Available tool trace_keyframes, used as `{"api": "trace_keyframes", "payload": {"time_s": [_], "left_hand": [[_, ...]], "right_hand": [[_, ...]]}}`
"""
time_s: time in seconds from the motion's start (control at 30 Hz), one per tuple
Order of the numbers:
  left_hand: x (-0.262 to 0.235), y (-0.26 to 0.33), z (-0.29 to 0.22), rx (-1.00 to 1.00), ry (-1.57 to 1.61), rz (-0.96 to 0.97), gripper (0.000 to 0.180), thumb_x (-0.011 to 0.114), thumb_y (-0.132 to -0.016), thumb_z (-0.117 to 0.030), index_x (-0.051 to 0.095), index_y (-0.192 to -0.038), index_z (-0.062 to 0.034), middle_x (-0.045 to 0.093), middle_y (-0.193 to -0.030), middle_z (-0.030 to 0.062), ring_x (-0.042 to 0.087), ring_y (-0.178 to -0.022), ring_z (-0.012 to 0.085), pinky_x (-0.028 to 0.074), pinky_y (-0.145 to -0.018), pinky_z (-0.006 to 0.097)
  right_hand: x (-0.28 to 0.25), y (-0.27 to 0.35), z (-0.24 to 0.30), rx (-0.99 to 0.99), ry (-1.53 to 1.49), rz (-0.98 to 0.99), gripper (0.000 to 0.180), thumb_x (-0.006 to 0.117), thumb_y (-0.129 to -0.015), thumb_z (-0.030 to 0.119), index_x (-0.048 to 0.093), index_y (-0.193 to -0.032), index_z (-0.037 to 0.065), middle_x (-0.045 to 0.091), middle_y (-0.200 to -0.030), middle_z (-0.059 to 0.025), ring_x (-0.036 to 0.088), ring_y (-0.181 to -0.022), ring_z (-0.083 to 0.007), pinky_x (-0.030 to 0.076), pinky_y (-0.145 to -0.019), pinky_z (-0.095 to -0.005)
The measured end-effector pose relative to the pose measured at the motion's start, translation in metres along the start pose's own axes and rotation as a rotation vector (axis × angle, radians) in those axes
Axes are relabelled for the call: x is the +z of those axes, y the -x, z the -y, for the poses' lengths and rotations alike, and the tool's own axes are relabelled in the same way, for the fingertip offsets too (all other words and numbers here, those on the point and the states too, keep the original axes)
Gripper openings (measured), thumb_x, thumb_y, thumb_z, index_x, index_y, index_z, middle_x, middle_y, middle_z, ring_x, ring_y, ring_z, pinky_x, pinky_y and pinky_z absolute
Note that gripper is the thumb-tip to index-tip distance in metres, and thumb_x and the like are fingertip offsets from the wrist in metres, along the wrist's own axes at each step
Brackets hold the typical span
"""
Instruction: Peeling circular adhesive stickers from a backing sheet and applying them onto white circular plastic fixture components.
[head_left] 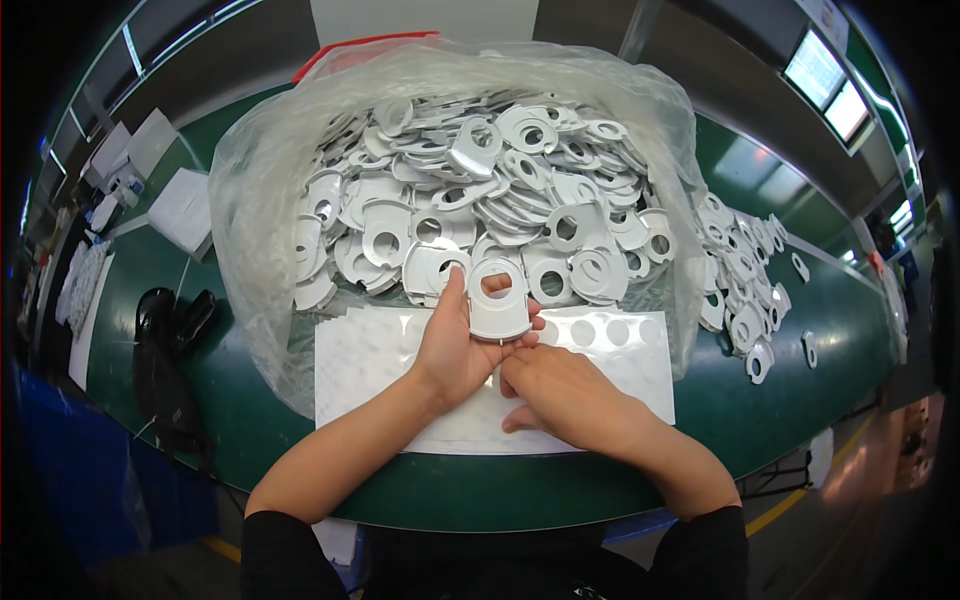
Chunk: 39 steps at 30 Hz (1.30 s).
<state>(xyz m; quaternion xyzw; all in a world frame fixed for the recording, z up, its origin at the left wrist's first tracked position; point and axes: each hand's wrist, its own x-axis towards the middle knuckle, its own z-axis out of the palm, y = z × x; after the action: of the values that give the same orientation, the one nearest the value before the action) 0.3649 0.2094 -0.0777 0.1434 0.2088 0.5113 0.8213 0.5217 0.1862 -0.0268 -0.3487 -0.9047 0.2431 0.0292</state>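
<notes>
Left hand gripping white plastic ring plate upright over sticker sheet, keeping its face reachable; right hand curled, fingertips pinching beneath its edge. Bagged pile heaped just behind.

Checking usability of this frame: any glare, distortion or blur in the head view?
Head view: strong fisheye bending, the green table edge curves and the corners go black; glare on the clear plastic bag and on the bright windows at upper right; the hands and the white plastic part in the left hand are sharp; the rim areas are dim and soft.
</notes>
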Motion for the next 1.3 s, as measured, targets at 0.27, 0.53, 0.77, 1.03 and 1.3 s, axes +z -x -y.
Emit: {"api": "trace_keyframes", "payload": {"time_s": [0.27, 0.53, 0.77, 1.03, 1.3], "left_hand": [[-0.001, -0.002, 0.004, 0.021, -0.097, -0.023, 0.054, 0.017, -0.098, -0.050, 0.040, -0.117, -0.0056, 0.056, -0.105, 0.0202, 0.057, -0.093, 0.0305, 0.049, -0.074, 0.037], [0.004, 0.000, 0.003, 0.024, -0.125, -0.031, 0.049, 0.018, -0.098, -0.047, 0.045, -0.112, -0.0077, 0.057, -0.103, 0.0201, 0.057, -0.097, 0.0313, 0.048, -0.074, 0.036], [0.010, 0.006, 0.006, 0.000, -0.222, -0.109, 0.060, 0.018, -0.096, -0.054, 0.049, -0.112, -0.0060, 0.059, -0.099, 0.0149, 0.059, -0.087, 0.0239, 0.045, -0.070, 0.031], [0.002, 0.002, 0.008, -0.002, -0.297, -0.009, 0.066, 0.014, -0.094, -0.060, 0.051, -0.110, -0.0074, 0.058, -0.093, 0.0115, 0.058, -0.080, 0.0208, 0.044, -0.066, 0.030], [0.001, 0.001, 0.007, 0.006, -0.315, 0.015, 0.065, 0.013, -0.094, -0.059, 0.051, -0.108, -0.0081, 0.058, -0.092, 0.0109, 0.058, -0.080, 0.0202, 0.044, -0.067, 0.030]], "right_hand": [[0.003, 0.001, 0.000, -0.006, -0.005, 0.121, 0.026, 0.073, -0.069, 0.019, 0.056, -0.081, 0.003, 0.058, -0.084, -0.0118, 0.058, -0.086, -0.0293, 0.047, -0.071, -0.0392], [-0.024, 0.029, 0.031, -0.232, 0.140, 0.084, 0.013, 0.061, -0.079, 0.014, 0.056, -0.079, 0.002, 0.056, -0.079, -0.0107, 0.057, -0.079, -0.0277, 0.048, -0.064, -0.0369], [-0.069, 0.020, 0.007, -0.257, -0.574, -0.230, 0.006, 0.065, -0.079, 0.005, 0.060, -0.082, 0.004, 0.058, -0.081, -0.0020, 0.054, -0.072, -0.0105, 0.042, -0.059, -0.0225], [-0.017, -0.024, -0.050, 0.031, -0.760, -0.544, 0.018, 0.058, -0.090, 0.017, 0.057, -0.090, -0.001, 0.053, -0.082, -0.0044, 0.055, -0.064, -0.0102, 0.045, -0.057, -0.0238], [-0.019, -0.027, -0.047, 0.085, -0.917, -0.379, 0.018, 0.056, -0.090, 0.015, 0.056, -0.084, -0.002, 0.053, -0.083, -0.0059, 0.054, -0.064, -0.0094, 0.046, -0.060, -0.0242]]}}
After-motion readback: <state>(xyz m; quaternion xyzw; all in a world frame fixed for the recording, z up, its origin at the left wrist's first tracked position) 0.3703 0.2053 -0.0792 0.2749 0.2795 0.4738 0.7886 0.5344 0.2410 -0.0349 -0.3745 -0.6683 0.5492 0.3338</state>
